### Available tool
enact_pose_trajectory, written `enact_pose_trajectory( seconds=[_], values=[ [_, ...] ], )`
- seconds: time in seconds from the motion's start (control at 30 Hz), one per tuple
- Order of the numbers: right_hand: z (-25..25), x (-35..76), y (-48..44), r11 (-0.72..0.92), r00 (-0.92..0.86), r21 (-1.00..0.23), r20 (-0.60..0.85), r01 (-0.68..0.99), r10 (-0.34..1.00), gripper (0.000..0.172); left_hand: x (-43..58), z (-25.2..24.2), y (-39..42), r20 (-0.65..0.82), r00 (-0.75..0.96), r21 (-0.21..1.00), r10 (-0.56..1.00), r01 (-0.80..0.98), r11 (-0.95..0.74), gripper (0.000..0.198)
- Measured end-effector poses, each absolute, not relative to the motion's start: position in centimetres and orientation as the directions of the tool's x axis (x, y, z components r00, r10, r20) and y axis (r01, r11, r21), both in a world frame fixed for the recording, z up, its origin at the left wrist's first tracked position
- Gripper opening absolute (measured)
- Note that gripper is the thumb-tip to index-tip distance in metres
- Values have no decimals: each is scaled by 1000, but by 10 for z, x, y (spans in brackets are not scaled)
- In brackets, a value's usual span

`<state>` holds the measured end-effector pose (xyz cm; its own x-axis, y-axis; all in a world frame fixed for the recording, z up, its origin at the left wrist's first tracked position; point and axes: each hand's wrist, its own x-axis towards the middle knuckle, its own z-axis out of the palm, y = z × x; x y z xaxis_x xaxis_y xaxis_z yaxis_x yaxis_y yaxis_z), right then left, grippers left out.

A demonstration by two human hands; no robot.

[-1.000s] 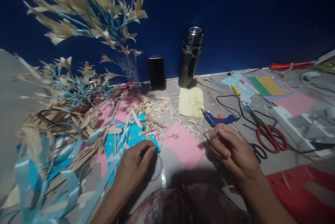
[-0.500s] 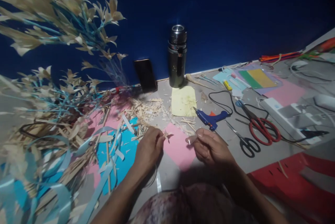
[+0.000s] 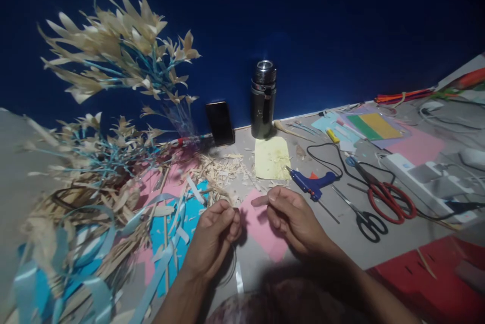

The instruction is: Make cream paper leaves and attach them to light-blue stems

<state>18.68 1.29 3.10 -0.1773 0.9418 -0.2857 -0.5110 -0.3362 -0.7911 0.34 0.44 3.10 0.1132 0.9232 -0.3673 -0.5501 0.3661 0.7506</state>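
My left hand (image 3: pixel 219 228) is closed in a pinch above the work surface. The small dried-husk flower that showed at its fingertips is now mostly hidden by the fingers. A thin, curved wire-like strand (image 3: pixel 232 269) hangs below this hand. To its right, my right hand (image 3: pixel 290 215) pinches a small pale petal-like piece (image 3: pixel 259 201) between thumb and forefinger, its tip pointing left. The two hands are apart, over a pink sheet (image 3: pixel 273 245). Just beyond the right hand lies a blue glue gun (image 3: pixel 312 183), its nozzle near a yellow pad (image 3: pixel 271 154).
Black-handled scissors (image 3: pixel 369 223), red-handled scissors (image 3: pixel 394 202) and a white power strip (image 3: pixel 413 177) lie right. A flask (image 3: pixel 262 104) and a phone (image 3: pixel 220 123) stand by the blue wall. Husk flowers (image 3: pixel 151 56), ribbon (image 3: pixel 151 268) and scraps (image 3: pixel 223 170) crowd the left.
My right hand has moved left, closer to my left hand, and its held piece now points left. My left hand has turned, hiding the flower. The view has tilted up slightly.
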Motion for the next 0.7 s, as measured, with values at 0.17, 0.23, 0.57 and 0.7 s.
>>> enact_pose_trajectory(
  seconds=[0.17,0.23,0.57,0.7],
  values=[
    [32,178,14,-316,-142,-806,-284,-500,948,31,7,30,3,-360,124,732,925,-577,362,34],
    [31,172,15,-315,-135,-802,-287,-508,948,33,10,30,2,-354,138,724,925,-585,365,34],
    [26,161,10,-248,-156,-778,-194,-576,969,30,10,23,-7,-126,-60,961,990,-255,107,14],
    [25,161,9,-264,-214,-707,-161,-656,964,31,9,38,-15,181,-99,983,978,57,-176,10]
  ],
)
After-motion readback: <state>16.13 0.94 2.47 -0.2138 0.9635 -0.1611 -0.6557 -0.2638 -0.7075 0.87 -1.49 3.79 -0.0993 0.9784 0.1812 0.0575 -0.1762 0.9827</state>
